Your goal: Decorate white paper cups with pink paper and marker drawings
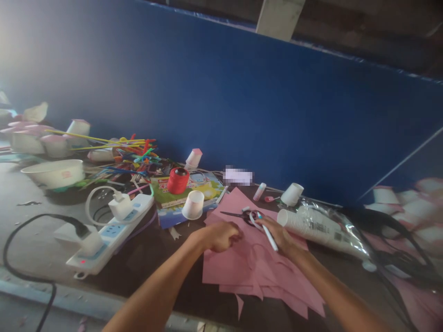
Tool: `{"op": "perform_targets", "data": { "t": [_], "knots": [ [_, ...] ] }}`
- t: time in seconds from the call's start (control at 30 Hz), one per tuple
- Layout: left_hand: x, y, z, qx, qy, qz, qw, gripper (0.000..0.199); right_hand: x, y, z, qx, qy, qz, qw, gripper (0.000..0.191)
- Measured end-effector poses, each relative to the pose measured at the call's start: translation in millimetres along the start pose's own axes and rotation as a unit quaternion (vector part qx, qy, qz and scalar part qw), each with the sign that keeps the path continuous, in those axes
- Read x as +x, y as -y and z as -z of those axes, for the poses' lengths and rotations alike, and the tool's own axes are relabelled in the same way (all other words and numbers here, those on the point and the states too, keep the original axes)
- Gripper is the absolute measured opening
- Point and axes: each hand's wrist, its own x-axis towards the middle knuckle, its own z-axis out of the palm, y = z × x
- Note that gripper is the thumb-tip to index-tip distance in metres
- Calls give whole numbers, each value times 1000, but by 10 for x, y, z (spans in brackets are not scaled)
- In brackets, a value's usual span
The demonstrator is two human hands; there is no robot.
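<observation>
My right hand is closed around a white marker with a teal tip, held over the pink paper sheets. By its fingertips lie scissors with dark blades, their handle loops partly overlapped by the hand. My left hand rests on the left part of the paper with its fingers curled in. Whatever is under or inside those fingers is hidden. Several sheets overlap loosely, and a small cut strip of paper pokes out at the front.
A white paper cup and red thread spool stand on a colourful booklet. Left are a power strip, a white bowl and pipe cleaners. Right lie stacked cups in plastic. A glue stick stands behind.
</observation>
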Motion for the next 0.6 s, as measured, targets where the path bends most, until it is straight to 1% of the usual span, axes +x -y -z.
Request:
{"op": "perform_targets", "data": {
  "t": [0.07, 0.13, 0.2, 0.27, 0.3, 0.4, 0.47, 0.5, 0.6],
  "knots": [
    [-17, 22, 10, -30, -2, -14, 999, 37, 15, 33, 59, 20, -42, -15, 999, 33],
    [-38, 38, 13, -7, -22, -1, 1000, 40, 29, 121, 88, 39, -94, -53, 993, 30],
    [-51, 39, 10, 30, -31, 12, 999, 43, 43, 250, 83, 57, -133, -95, 985, 27],
    [-46, 22, -3, 57, -27, 37, 997, 45, 57, 392, 53, 72, -143, -108, 981, 26],
    [-36, 7, -14, 69, -25, 51, 996, 45, 63, 458, 33, 75, -140, -93, 983, 26],
    [6, -44, -71, 96, -46, 88, 990, 39, 63, 594, -23, 63, -113, -29, 991, 31],
    [21, -61, -123, 106, -57, 99, 988, 39, 43, 620, -50, 47, -110, -11, 993, 34],
    [20, -58, -149, 114, -64, 102, 986, 42, 26, 614, -62, 38, -116, -11, 992, 35],
    [-18, -22, -202, 142, -72, 94, 983, 58, -41, 542, -120, -4, -136, -26, 990, 39]
  ]
}}
